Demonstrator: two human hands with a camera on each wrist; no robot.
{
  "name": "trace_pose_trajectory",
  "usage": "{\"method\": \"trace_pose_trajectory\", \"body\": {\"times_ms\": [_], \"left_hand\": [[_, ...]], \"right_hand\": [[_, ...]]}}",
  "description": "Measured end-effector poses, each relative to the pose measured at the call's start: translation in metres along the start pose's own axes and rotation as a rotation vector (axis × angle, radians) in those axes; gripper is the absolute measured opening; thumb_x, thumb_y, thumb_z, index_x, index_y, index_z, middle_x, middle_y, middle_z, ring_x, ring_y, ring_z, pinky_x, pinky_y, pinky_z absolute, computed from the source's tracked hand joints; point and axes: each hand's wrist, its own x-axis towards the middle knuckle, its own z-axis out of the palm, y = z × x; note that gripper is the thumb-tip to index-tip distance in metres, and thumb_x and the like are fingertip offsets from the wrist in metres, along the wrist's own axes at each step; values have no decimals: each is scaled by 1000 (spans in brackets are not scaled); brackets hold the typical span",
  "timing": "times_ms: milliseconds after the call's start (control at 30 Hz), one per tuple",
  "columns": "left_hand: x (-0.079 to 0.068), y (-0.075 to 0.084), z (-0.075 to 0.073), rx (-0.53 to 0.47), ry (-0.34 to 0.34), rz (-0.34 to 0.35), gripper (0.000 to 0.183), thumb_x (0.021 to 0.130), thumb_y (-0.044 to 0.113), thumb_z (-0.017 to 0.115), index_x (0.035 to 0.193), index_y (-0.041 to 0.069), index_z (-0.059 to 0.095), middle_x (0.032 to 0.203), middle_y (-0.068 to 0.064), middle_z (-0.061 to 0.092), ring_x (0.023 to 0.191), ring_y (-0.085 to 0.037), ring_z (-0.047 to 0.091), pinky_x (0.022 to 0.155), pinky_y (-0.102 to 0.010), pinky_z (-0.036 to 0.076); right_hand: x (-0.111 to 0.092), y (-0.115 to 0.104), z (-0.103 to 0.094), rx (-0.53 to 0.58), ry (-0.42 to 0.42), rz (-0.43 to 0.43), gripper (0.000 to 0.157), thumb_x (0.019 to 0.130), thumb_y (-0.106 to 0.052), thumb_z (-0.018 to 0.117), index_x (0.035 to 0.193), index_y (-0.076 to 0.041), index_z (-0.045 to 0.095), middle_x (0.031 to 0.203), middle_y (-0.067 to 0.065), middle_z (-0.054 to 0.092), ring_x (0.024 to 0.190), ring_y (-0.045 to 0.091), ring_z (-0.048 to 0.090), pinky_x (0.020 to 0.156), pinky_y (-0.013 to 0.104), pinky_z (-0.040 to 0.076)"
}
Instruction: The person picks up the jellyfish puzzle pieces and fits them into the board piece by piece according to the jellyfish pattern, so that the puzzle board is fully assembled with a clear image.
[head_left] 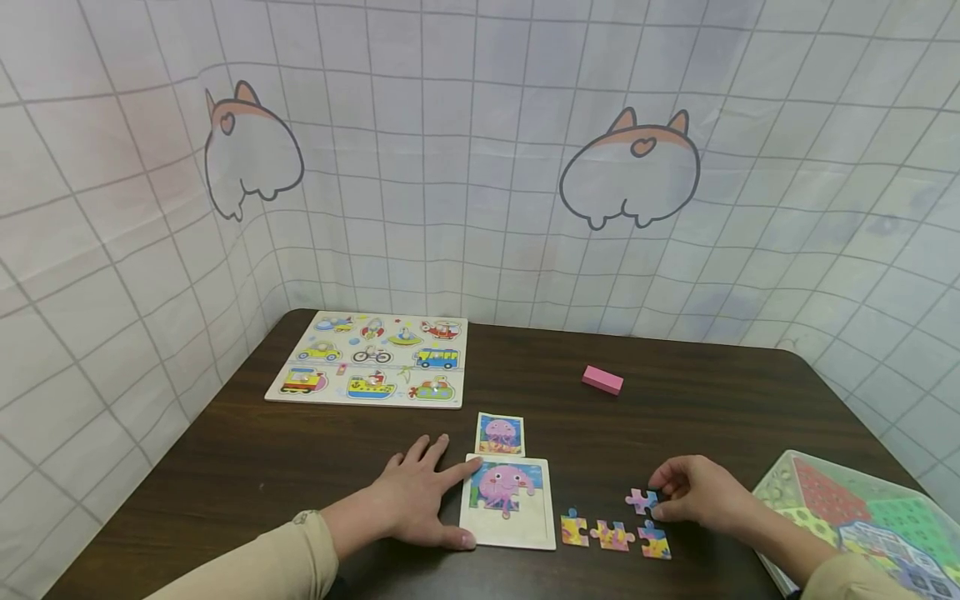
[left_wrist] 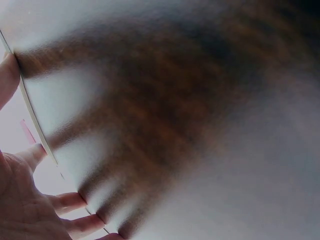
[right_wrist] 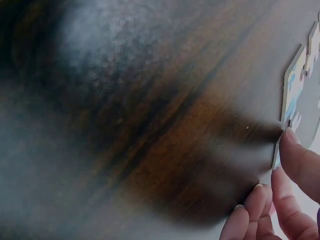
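filling the puzzle board (head_left: 528, 523) seems the current step: the left hand (head_left: 420, 497) lies spread at its nine o'clock edge; the right hand (head_left: 701, 493), grip narrow, pinches a loose piece (head_left: 638, 501) off the board's three o'clock side. next likely calls for lifting and aligning it.

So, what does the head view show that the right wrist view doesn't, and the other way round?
Head only: the left hand, vehicle puzzle board, see-through box and animal drawings on the backdrop.
Right wrist only: dark reflections or shadows running from the right hand across the tabletop.
Both: that right hand, puzzle pieces and the dark tabletop itself.
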Motion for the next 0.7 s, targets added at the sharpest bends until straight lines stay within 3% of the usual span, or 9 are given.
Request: {"method": "trace_pose_trajectory", "body": {"times_ms": [300,467,700], "left_hand": [[2,-1,0,2,1,1,94,80,73,71,159,38,35,168,-17,26,154,-42,24,113,-67,32],[2,-1,1,-4,0,4,94,80,72,71,159,37,35,167,-18,26,153,-43,25,113,-68,32],[2,-1,2,-10,-5,1,94,79,73,72,159,38,35,167,-18,26,153,-43,25,113,-68,32]], "right_hand": [[1,-6,4,-113,55,-30,25,78,-9,87,90,-8,65,81,-1,64,75,14,56,66,27,47],[2,-9,6,-49,84,-9,26,78,-4,86,89,-7,63,76,0,61,72,15,54,61,26,45],[0,-8,5,120,83,22,15,85,-2,78,93,-1,64,73,1,60,66,13,52,58,26,44]]}}
